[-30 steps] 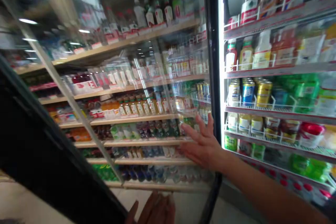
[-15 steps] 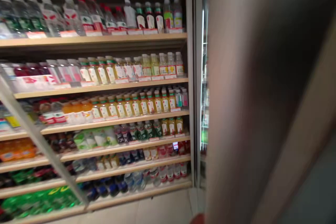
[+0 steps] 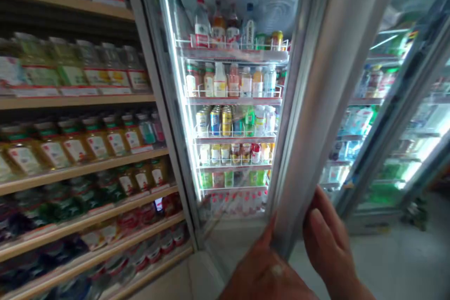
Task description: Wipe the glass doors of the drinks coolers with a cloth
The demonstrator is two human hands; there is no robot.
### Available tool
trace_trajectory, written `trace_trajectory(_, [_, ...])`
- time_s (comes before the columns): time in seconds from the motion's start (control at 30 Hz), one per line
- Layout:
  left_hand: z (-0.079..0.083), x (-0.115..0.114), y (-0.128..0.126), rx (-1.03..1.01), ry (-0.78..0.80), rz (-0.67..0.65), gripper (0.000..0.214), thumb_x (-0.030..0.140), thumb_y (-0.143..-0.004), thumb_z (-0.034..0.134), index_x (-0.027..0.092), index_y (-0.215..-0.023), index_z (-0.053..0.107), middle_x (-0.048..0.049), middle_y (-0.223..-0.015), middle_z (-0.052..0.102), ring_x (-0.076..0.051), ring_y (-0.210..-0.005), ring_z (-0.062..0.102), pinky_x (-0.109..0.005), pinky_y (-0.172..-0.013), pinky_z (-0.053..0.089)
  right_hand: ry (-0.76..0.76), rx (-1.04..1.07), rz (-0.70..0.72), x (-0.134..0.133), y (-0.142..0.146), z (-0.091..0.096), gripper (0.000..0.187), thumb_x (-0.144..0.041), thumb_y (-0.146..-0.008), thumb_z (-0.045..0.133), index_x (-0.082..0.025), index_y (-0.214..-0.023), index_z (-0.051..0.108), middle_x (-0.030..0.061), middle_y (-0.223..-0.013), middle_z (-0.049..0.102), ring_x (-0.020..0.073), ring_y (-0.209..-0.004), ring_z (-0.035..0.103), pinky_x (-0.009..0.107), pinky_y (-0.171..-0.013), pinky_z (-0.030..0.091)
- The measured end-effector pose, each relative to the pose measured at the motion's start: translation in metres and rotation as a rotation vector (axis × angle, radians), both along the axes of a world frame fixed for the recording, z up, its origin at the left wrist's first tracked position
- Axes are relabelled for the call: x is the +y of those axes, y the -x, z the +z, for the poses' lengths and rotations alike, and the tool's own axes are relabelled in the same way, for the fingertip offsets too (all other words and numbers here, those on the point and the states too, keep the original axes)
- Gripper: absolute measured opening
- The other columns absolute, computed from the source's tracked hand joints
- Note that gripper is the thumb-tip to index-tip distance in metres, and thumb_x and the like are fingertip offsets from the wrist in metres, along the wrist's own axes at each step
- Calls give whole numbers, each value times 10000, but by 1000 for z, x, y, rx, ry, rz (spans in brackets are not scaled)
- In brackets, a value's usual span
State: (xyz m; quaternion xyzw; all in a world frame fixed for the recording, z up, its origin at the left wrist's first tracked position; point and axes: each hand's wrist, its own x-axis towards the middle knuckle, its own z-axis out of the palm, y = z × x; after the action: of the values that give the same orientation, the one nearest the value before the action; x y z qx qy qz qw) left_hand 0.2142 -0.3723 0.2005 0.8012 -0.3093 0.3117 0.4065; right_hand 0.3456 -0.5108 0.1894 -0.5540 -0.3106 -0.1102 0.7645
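Observation:
A glass refrigerator door with a wide grey metal frame (image 3: 316, 103) stands tilted across the middle right of the view. Low on the frame's left side is my left hand (image 3: 269, 272), closed on the edge, one finger pointing up along it and the others mostly hidden. My right hand (image 3: 328, 239) presses against the frame's other side with its fingers bent around it. Behind the glass, a lit refrigerator (image 3: 234, 54) holds bottles and cans on wire-railed shelves.
Wooden shelves (image 3: 77, 101) packed with bottled drinks run along the left. More lit refrigerators (image 3: 369, 138) with glass fronts line the right side. Pale floor tiles (image 3: 390, 262) show at the lower right. Some greenery (image 3: 416, 213) is near the far right edge.
The view has swung right, from the drink shelves toward the lit refrigerator. Both hands now show at the door frame; earlier only a blurred fingertip showed at the bottom.

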Motion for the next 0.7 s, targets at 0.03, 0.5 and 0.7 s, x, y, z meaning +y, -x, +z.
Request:
trace_trajectory(0.03, [0,-12,-20,-54,32,18,283,366,-1092,451,317,-1238,688,12,-929,788,-122,-810,748,-401,-1295,172,22,-46,4,0,-21,-1,590,-421,-1002,581,-270,-1553,431,89,-1576,445,283,-1447,452,384,-1085,561])
trace_trajectory(0.5, [6,-63,-278,184,689,592,351,512,-896,707,239,-1106,774,-112,-1145,738,-289,-1007,721,-393,-884,609,499,-431,-93,-112,-283,-80,368,-300,-996,596,-325,-1359,650,56,-1399,636,213,-1269,638,328,-1034,551])
trace_trajectory(0.7, [25,-44,-384,212,1071,470,634,477,-770,827,227,-1328,661,-77,-1216,714,-234,-1078,694,-295,-871,584,455,-302,-177,-158,-320,-123,267,-371,-987,586,-341,-1183,765,62,-1197,744,233,-1096,732,306,-917,627])
